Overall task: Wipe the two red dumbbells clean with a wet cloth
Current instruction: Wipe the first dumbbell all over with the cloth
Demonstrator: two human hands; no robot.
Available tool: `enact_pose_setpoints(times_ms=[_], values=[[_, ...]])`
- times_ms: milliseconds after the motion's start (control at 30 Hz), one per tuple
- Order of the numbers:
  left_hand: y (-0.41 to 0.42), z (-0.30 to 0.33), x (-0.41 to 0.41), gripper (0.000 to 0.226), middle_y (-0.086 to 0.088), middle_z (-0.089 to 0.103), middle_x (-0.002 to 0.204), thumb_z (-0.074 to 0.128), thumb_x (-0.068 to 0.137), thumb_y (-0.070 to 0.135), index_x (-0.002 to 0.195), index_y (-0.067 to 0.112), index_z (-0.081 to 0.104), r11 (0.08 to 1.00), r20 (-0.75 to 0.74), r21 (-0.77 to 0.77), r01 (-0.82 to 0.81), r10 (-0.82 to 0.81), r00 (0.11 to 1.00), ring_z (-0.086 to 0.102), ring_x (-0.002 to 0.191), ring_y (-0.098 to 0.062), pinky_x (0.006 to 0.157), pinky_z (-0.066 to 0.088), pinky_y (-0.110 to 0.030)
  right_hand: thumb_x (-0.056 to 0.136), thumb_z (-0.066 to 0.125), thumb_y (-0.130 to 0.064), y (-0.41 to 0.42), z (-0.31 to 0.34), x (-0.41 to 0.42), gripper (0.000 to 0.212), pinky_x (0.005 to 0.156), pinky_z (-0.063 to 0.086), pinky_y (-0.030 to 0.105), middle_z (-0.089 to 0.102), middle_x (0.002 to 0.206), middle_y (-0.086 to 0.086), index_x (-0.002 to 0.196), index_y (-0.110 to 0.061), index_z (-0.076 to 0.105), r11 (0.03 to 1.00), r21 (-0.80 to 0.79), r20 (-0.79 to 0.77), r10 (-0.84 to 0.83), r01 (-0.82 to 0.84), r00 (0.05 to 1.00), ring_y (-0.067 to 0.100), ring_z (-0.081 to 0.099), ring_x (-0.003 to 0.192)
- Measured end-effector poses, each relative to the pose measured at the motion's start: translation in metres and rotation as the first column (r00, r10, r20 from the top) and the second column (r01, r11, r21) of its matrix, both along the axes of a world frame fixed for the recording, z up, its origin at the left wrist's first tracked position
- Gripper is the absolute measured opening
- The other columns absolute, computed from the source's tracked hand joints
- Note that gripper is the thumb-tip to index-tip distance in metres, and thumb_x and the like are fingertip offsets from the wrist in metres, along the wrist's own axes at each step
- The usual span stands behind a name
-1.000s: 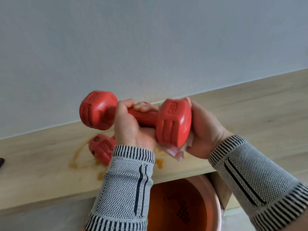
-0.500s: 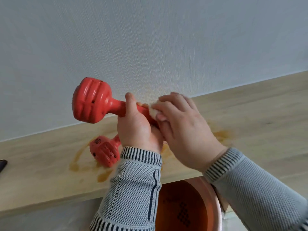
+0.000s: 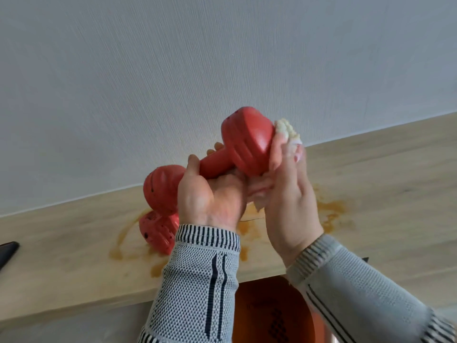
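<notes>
The handle of a smooth red dumbbell (image 3: 243,147) is gripped by the left hand (image 3: 210,196), fingers curled around the narrow bar. A crumpled, nubbly white cloth (image 3: 286,128) is held by the right hand (image 3: 288,191) and pressed against the flat end of the raised head. The dumbbell is held in the air, tilted with its ribbed, rounded right head high and its left head low. Both wrists are covered by grey knitted sleeves (image 3: 197,280) with dark striped cuffs.

Compared with half a second ago, the tilt has been reversed: the left head was then the raised one, and the cloth was on the handle.

The second dumbbell (image 3: 158,231), speckled with dark spots, is lying on the pale wooden shelf (image 3: 383,184) amid orange-brown smears. Below it, part of a round orange basin (image 3: 272,315) is seen.
</notes>
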State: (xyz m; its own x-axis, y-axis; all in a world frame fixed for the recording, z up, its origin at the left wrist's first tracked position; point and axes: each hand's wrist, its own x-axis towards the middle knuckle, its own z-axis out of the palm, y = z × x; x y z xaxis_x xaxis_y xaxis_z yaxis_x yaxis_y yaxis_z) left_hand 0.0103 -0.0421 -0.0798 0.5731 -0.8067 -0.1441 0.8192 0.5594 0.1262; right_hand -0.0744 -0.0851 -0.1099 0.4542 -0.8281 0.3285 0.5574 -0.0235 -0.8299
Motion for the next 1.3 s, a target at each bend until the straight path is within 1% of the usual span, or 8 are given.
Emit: enact_pose_setpoints(times_ms=[133, 267, 433, 667, 867, 1067, 1200, 1300], values=[[0.008, 0.000, -0.004, 0.046, -0.005, 0.048, 0.147, 0.038, 0.102, 0.041, 0.138, 0.013, 0.048, 0.991, 0.146, 0.083, 0.102, -0.114, 0.983, 0.048, 0.133, -0.028, 0.086, 0.042, -0.067, 0.090, 0.053, -0.045, -0.031, 0.003, 0.004, 0.043, 0.094, 0.034, 0.077, 0.063, 0.125, 0.023, 0.125, -0.023, 0.063, 0.836, 0.387, 0.122, 0.372, -0.390, 0.920, 0.050, 0.058, 0.112], [0.007, -0.004, -0.007, 0.029, -0.001, 0.058, 0.066, 0.048, 0.100, 0.033, 0.082, 0.010, 0.052, 0.965, 0.300, 0.255, 0.053, -0.131, 0.945, 0.062, 0.059, -0.013, 0.070, 0.059, -0.031, 0.095, 0.049, -0.027, -0.049, 0.005, -0.009, 0.027, 0.084, 0.052, 0.046, 0.071, 0.110, 0.010, 0.095, -0.015, 0.074, 0.826, 0.365, 0.008, 0.459, -0.430, 0.888, 0.027, 0.069, 0.095], [-0.002, -0.015, -0.002, 0.026, -0.006, 0.052, 0.069, 0.055, 0.097, 0.030, 0.079, 0.013, 0.050, 0.893, 0.551, 0.367, -0.262, 0.019, 0.834, 0.056, 0.067, -0.020, 0.068, 0.054, -0.032, 0.099, 0.043, -0.034, -0.043, 0.013, -0.022, 0.038, 0.056, 0.040, 0.030, 0.069, 0.078, 0.009, 0.093, -0.009, 0.071, 0.961, -0.186, -0.535, 0.076, -0.206, 0.842, 0.017, 0.057, 0.061], [0.000, -0.017, 0.003, 0.039, 0.003, 0.055, 0.047, 0.057, 0.095, 0.016, 0.057, 0.012, 0.053, 0.697, 0.793, 0.356, -0.622, 0.127, 0.596, 0.055, 0.048, -0.014, 0.058, 0.048, -0.025, 0.082, 0.045, -0.025, -0.005, -0.006, -0.011, 0.032, 0.093, 0.045, 0.030, 0.066, 0.105, 0.005, 0.098, -0.012, 0.069, 0.298, -0.937, -0.307, -0.456, -0.181, 0.835, 0.022, 0.060, 0.100], [-0.004, -0.017, -0.004, 0.023, -0.006, 0.053, 0.061, 0.063, 0.090, 0.012, 0.070, 0.010, 0.051, 0.859, 0.648, 0.375, -0.347, 0.024, 0.761, 0.062, 0.070, -0.028, 0.077, 0.054, -0.042, 0.070, 0.050, -0.034, -0.041, 0.002, -0.010, 0.011, 0.062, 0.040, 0.032, 0.054, 0.072, -0.002, 0.069, -0.023, 0.054, 0.919, -0.310, -0.556, 0.033, -0.244, 0.831, 0.014, 0.049, 0.066], [-0.006, -0.019, 0.004, 0.031, -0.001, 0.042, 0.058, 0.060, 0.090, 0.015, 0.063, 0.016, 0.044, 0.849, 0.533, 0.476, -0.229, -0.072, 0.843, 0.044, 0.054, -0.015, 0.059, 0.048, -0.027, 0.082, 0.058, -0.025, -0.049, -0.008, -0.009, 0.012, 0.050, 0.039, 0.025, 0.053, 0.072, 0.008, 0.088, -0.015, 0.057, 0.814, 0.347, -0.295, 0.567, -0.466, 0.769, 0.018, 0.049, 0.053], [-0.008, -0.017, 0.003, 0.023, -0.010, 0.050, 0.063, 0.068, 0.073, 0.019, 0.058, 0.015, 0.051, 0.765, 0.701, 0.459, -0.452, 0.000, 0.713, 0.053, 0.063, -0.024, 0.071, 0.048, -0.040, 0.086, 0.044, -0.040, -0.038, 0.006, -0.012, 0.032, 0.057, 0.045, 0.029, 0.059, 0.069, 0.002, 0.080, -0.011, 0.058, 0.909, -0.280, -0.625, 0.071, -0.308, 0.777, 0.020, 0.055, 0.061], [-0.006, -0.014, 0.003, 0.029, -0.002, 0.052, 0.052, 0.069, 0.076, 0.015, 0.053, 0.016, 0.053, 0.648, 0.823, 0.426, -0.632, 0.013, 0.567, 0.051, 0.050, -0.019, 0.056, 0.044, -0.030, 0.073, 0.043, -0.037, -0.016, -0.002, -0.009, 0.016, 0.063, 0.029, 0.025, 0.044, 0.082, -0.005, 0.080, -0.023, 0.038, 0.484, -0.846, -0.453, -0.434, -0.223, 0.779, 0.017, 0.043, 0.071]])
